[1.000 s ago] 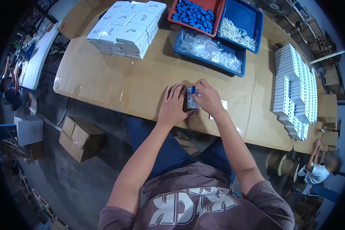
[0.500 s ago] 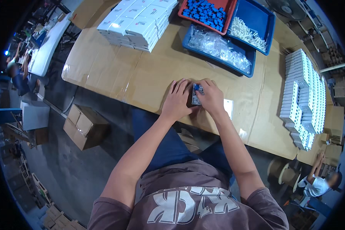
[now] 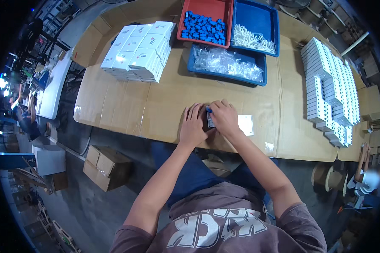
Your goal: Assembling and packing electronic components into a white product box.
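At the table's near edge, a small whitish rectangular piece [image 3: 210, 123] with blue parts on it sits between my hands. My left hand [image 3: 193, 127] curves along its left side, fingers bent and thumb toward it, steadying it. From the right, my right hand [image 3: 224, 119] reaches over the piece, its fingers closed on a small blue connector [image 3: 209, 110] at the top. My fingers hide much of the piece. Just right of my right hand lies a flat white rectangular item [image 3: 246, 125], perhaps a box or card.
Stacked white boxes [image 3: 135, 52] stand at the back left. A red tray [image 3: 204, 41] holds blue connectors; blue trays hold white sticks [image 3: 251, 40] and clear plastic parts [image 3: 228, 63]. Rows of white-grey pieces [image 3: 331, 92] line the right. Cardboard [image 3: 164, 97] covers the table.
The whole view has shifted, so the trays and stacks sit differently in it. My right hand has shifted slightly on the piece, uncovering more of the white item. Both hands stay at the piece.
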Available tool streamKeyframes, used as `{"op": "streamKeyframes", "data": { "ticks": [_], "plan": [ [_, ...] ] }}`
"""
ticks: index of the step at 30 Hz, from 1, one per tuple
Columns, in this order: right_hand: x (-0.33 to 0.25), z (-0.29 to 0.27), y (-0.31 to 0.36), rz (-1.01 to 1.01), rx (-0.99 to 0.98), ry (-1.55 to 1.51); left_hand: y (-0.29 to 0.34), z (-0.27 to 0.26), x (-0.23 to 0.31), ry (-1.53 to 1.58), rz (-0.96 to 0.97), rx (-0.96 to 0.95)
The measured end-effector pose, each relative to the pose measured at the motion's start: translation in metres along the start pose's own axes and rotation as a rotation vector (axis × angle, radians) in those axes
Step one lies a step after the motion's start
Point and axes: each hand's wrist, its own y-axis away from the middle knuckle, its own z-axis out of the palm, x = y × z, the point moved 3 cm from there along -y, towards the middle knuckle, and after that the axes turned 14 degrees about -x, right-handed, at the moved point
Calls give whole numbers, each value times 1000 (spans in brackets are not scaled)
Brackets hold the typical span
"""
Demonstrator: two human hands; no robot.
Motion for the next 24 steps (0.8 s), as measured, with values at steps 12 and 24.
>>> {"op": "streamKeyframes", "data": {
  "ticks": [12,24],
  "plan": [
    [-9,-1,8,-99,15,26,3,-1,-8,65,13,45],
    [-12,-1,19,7,-108,107,8,-2,-9,66,38,65]
  ]
}}
